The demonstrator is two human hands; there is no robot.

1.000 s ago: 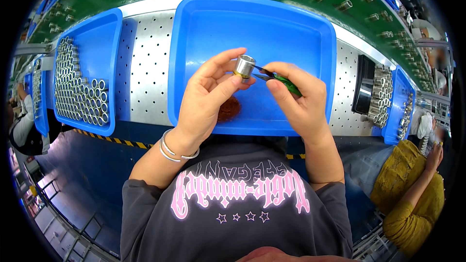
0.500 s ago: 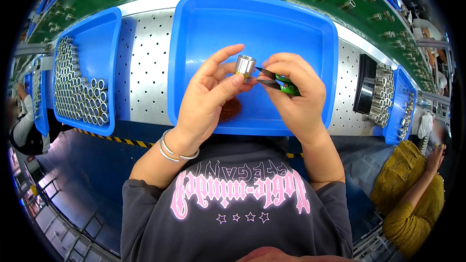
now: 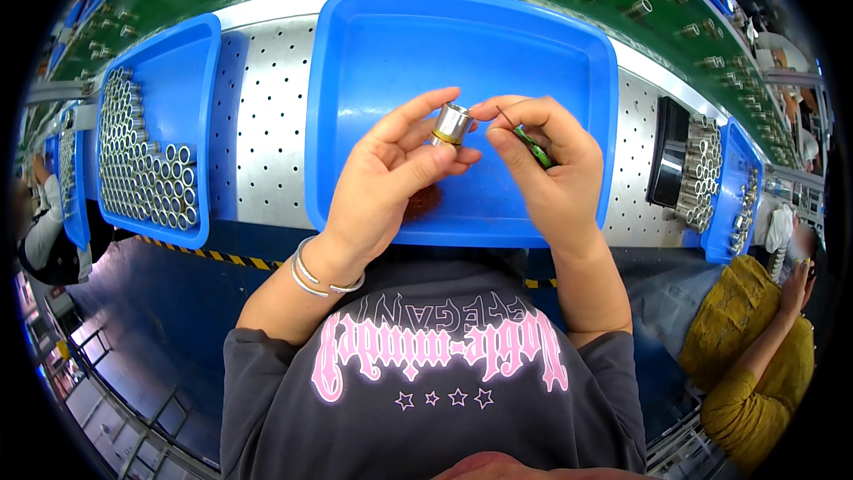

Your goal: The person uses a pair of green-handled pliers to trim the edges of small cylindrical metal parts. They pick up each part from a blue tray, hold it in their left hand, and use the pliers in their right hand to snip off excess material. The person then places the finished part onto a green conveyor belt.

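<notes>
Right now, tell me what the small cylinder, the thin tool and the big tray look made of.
Small cylinder: seemingly metal, shiny silver with a brass-coloured band. Thin tool: a dark, fine shaft, likely metal, with a green, probably plastic handle, mostly hidden in the right hand. Big tray: smooth, evenly blue, rounded rim, looks like moulded plastic.

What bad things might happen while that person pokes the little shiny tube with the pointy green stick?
The left hand pinches the small metal cylinder only by its fingertips, above the blue tray, so it might slip and drop in. The thin green-handled tool in the right hand points toward the left fingers, so a slip could prick them.
</notes>
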